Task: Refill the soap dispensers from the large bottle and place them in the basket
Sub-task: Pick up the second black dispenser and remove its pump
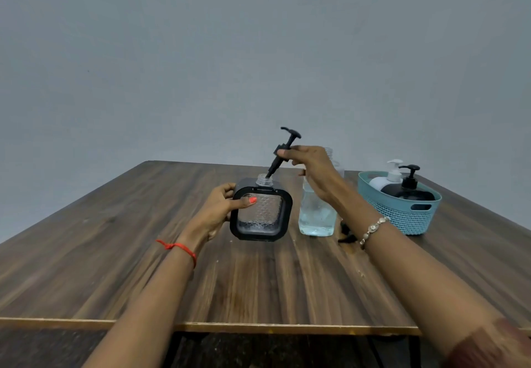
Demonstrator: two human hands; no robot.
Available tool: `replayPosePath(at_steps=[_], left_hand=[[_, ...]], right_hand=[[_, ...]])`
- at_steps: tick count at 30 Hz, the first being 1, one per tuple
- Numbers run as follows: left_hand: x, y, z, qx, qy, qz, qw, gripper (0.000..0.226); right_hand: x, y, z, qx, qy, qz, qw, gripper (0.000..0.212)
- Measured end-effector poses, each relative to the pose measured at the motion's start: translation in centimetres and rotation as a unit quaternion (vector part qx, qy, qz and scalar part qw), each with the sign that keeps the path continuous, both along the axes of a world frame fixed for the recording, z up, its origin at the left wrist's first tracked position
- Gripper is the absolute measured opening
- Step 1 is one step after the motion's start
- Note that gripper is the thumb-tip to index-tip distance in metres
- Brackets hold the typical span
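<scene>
Head view: left hand (221, 209) grips dispenser (260, 214); right fingers (288, 153) pinch tilted pump (273, 163); slant could bind it, tipping dispenser

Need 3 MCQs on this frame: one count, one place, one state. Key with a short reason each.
1. How many dispensers sit in the basket?
A) none
B) two
C) four

2. Where does the large bottle stand?
A) right of the square dispenser
B) left of it
C) in the basket

3. The pump is:
A) screwed down tight
B) lying flat beside the bottle
C) lifted and tilted, tube end in the neck

Key:
1 B: a white dispenser and a black dispenser show above the rim.
2 A: it stands between the square dispenser and the basket.
3 C: the right hand pinches it above the neck while the left hand holds the square dispenser.
</scene>
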State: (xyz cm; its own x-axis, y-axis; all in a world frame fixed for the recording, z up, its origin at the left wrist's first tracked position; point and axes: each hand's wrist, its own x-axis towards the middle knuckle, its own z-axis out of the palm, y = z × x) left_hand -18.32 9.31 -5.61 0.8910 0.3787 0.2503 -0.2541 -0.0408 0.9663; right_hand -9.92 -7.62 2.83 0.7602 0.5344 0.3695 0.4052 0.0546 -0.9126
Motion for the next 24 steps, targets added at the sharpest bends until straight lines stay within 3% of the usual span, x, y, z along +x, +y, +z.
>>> replayPosePath(at_steps=[4,8,11,14,17,20,24], left_hand=[[0.1,0.0,-0.3,-0.011,0.0,0.017,1.0,0.023],[0.3,0.4,-0.6,-0.047,0.005,0.058,0.997,0.029],[0.4,0.9,-0.4,-0.075,0.002,0.096,0.993,0.039],[0.5,1.2,-0.2,-0.09,-0.007,0.121,0.989,0.038],[0.5,1.2,0.0,-0.09,-0.01,0.129,0.988,0.036],[0.5,1.2,0.1,-0.092,-0.01,0.128,0.987,0.037],[0.5,1.5,0.1,-0.093,-0.012,0.128,0.987,0.036]], right_hand=[[0.7,-1.4,0.9,0.093,-0.025,-0.032,0.995,0.008],[1.4,-2.8,0.5,0.155,-0.081,-0.066,0.982,0.019],[1.6,-3.5,-1.9,0.057,-0.212,-0.079,0.972,0.028],[2.4,-3.2,-5.9,-0.107,-0.384,-0.062,0.915,0.031],[3.2,-2.5,-9.7,-0.258,-0.424,0.006,0.868,0.043],[3.1,-1.9,-12.1,-0.337,-0.458,0.03,0.822,0.047],[2.9,-1.6,-13.6,-0.372,-0.451,0.036,0.811,0.035]])
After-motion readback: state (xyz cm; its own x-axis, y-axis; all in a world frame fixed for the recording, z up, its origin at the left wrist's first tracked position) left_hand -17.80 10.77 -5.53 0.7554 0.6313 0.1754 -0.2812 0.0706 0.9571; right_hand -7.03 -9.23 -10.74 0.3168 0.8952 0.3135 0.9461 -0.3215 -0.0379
